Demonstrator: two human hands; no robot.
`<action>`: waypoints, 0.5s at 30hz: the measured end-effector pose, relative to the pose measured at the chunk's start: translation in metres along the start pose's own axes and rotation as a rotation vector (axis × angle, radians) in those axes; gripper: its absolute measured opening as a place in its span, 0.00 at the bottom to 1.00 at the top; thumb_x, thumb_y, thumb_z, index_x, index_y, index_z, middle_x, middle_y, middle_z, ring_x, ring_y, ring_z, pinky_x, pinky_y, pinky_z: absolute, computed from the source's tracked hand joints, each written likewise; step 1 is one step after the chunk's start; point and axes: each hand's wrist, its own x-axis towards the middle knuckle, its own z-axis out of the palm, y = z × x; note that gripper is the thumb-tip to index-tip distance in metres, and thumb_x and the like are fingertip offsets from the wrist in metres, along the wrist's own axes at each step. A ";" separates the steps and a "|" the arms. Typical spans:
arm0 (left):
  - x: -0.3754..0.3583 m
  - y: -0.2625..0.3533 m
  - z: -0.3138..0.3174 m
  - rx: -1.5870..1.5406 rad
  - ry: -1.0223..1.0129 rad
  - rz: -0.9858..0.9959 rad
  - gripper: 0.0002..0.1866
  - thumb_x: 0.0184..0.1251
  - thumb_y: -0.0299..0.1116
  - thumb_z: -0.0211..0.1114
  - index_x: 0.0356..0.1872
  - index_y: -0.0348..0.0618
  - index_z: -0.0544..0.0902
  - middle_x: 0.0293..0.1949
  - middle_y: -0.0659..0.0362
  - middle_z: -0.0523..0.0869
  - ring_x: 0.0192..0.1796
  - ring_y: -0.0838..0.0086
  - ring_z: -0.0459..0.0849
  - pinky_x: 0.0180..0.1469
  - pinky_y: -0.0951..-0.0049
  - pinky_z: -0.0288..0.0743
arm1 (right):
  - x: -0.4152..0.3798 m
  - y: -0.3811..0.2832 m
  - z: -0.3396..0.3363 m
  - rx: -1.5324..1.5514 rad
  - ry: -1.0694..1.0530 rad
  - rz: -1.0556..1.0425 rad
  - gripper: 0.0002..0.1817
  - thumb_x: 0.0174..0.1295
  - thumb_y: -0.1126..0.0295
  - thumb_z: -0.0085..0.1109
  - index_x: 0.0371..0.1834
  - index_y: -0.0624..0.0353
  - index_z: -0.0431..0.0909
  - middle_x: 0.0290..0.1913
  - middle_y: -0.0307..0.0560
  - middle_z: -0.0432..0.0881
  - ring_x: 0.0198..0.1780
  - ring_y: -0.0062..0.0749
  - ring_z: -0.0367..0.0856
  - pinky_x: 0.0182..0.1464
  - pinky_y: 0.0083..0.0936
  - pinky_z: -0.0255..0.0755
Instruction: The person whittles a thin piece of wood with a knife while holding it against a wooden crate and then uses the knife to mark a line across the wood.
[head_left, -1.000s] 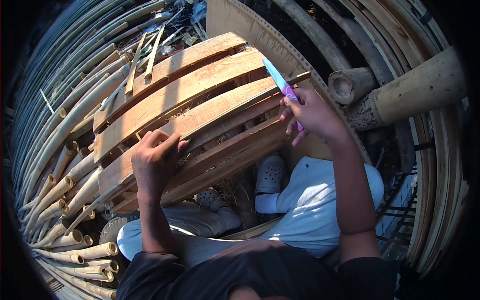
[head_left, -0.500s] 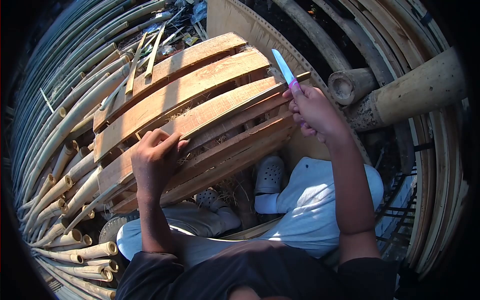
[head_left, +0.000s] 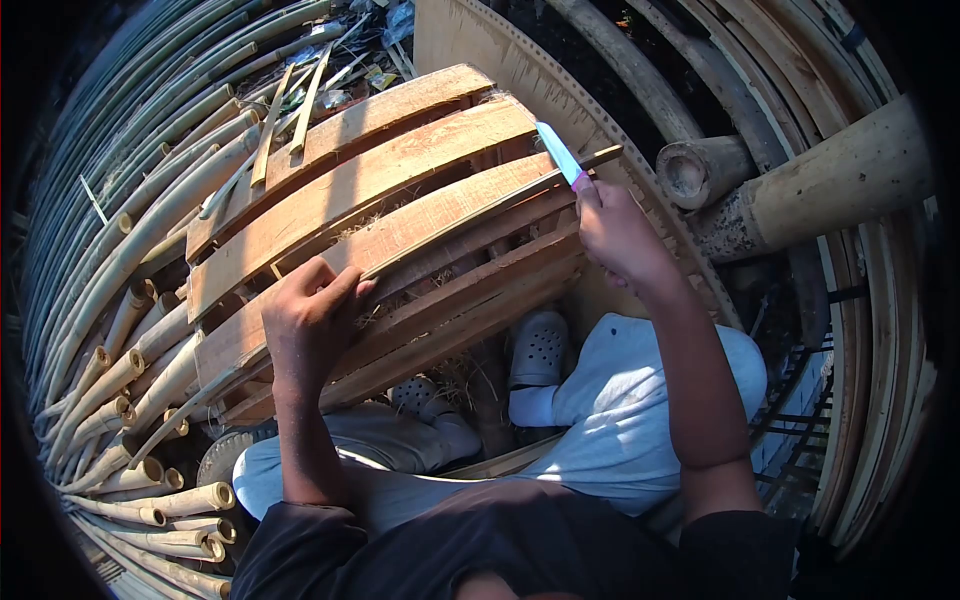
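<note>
My left hand (head_left: pixel 318 305) is closed around a long thin bamboo strip (head_left: pixel 460 228), pressing it along the near top edge of a slatted wooden crate (head_left: pixel 400 160). The strip runs from the lower left, under my left hand, up to the right past the crate's corner. Near its far end, my right hand (head_left: pixel 615 230) grips a knife (head_left: pixel 560 155) by its purple handle. The light blue blade lies across the strip, pointing up and to the left. Some fingers of my right hand are hidden behind its back.
Bamboo poles (head_left: pixel 150 260) are piled along the left. Loose wood strips (head_left: pixel 290 125) lean at the crate's far left. Behind it stands a brown board (head_left: pixel 500 50). A thick bamboo pole (head_left: pixel 830 180) and long slats (head_left: pixel 860 400) lie to the right.
My right hand has turned, and the knife blade has tipped lower and to the left onto the strip. My left hand and the crate have stayed in place.
</note>
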 end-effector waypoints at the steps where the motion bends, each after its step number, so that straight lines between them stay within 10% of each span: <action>1: 0.000 0.000 0.000 0.014 0.002 0.007 0.10 0.61 0.41 0.78 0.37 0.51 0.88 0.27 0.60 0.76 0.30 0.66 0.80 0.32 0.63 0.73 | -0.003 0.002 0.006 0.004 0.073 -0.029 0.27 0.84 0.47 0.40 0.41 0.61 0.74 0.24 0.39 0.71 0.19 0.21 0.67 0.17 0.27 0.62; 15: 0.002 -0.004 -0.004 0.030 0.011 0.031 0.11 0.61 0.43 0.78 0.36 0.52 0.88 0.25 0.61 0.73 0.26 0.68 0.78 0.29 0.64 0.71 | -0.004 0.007 0.021 0.335 -0.107 0.040 0.22 0.84 0.47 0.42 0.35 0.49 0.68 0.20 0.30 0.62 0.14 0.13 0.56 0.14 0.19 0.47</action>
